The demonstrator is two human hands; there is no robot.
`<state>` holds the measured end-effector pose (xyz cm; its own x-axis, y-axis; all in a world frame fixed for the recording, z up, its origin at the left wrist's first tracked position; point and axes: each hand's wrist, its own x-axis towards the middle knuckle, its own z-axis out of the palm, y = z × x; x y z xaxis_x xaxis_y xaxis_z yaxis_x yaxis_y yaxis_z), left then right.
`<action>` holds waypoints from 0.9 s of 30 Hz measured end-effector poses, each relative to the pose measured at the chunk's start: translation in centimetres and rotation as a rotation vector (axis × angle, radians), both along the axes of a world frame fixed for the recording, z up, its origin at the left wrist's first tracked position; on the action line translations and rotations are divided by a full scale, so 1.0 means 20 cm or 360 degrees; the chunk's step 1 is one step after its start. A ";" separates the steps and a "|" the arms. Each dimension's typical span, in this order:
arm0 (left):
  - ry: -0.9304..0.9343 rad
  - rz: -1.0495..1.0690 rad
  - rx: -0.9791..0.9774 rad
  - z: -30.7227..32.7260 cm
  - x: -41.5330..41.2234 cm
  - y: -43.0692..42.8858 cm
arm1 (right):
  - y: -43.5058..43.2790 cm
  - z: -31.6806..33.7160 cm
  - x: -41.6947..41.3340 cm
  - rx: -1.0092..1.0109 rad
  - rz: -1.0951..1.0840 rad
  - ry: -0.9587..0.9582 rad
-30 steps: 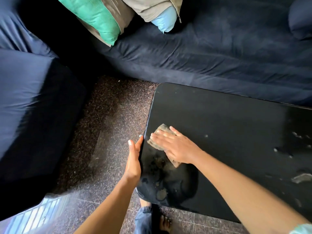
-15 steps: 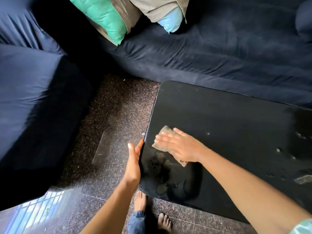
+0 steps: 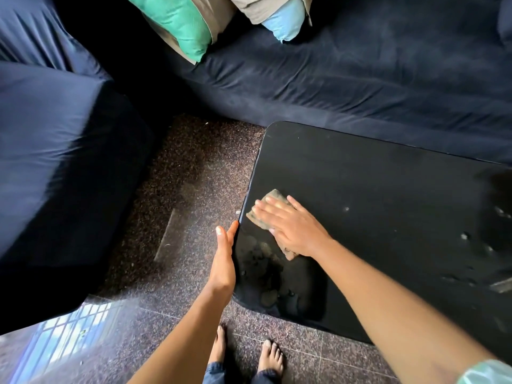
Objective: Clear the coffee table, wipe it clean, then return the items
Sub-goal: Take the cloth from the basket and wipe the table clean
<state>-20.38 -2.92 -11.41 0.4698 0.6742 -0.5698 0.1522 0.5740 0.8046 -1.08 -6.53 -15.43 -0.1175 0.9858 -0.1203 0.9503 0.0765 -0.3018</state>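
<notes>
The black glossy coffee table [image 3: 388,189] fills the right half of the head view. A grey-brown cloth [image 3: 261,216] lies flat on it near the left edge. My right hand [image 3: 291,228] presses down on the cloth with the fingers stretched out and slightly blurred. My left hand [image 3: 224,261] stands on edge against the table's left rim, fingers straight and together, holding nothing. Wet smears and droplets [image 3: 266,261] shine on the table's near left corner.
A dark blue sofa [image 3: 360,79] runs behind the table, with a green cushion [image 3: 180,23] and a light blue cushion [image 3: 285,20]. A dark blue seat [image 3: 55,162] stands at left. Speckled floor [image 3: 180,203] lies between. My bare feet [image 3: 246,356] stand by the table's near corner. More droplets [image 3: 471,239] mark the right side.
My right hand has slid the cloth slightly away from me along the table's left edge. My left hand stays against the rim. The view has shifted a little.
</notes>
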 end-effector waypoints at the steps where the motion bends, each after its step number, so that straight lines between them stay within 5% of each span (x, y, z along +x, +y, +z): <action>1: 0.0002 0.0001 0.0004 0.00 0.00 0.00 | 0.02 0.01 -0.06 0.0017 -0.0163 0.0022; 3: 0.0001 0.0014 0.0018 -0.02 -0.02 0.00 | 0.03 0.02 -0.17 0.0068 -0.0253 0.0082; 8: -0.0007 -0.0016 -0.0056 -0.02 -0.02 0.01 | -0.14 -0.01 -0.05 0.0071 0.0366 -0.0032; 14: -0.0046 0.0007 -0.0075 -0.04 -0.03 0.02 | -0.04 0.01 -0.17 0.0106 -0.0453 0.0004; 20: -0.0059 0.0034 -0.0114 -0.04 -0.04 0.01 | -0.21 -0.02 -0.12 0.0083 0.0162 0.0022; 25: -0.0031 0.0025 -0.0062 -0.04 -0.04 0.01 | -0.08 0.03 -0.16 0.0086 -0.0535 -0.0009; 27: -0.0037 0.0044 -0.0054 -0.05 -0.05 0.02 | -0.04 0.03 -0.27 0.0114 -0.0553 0.0049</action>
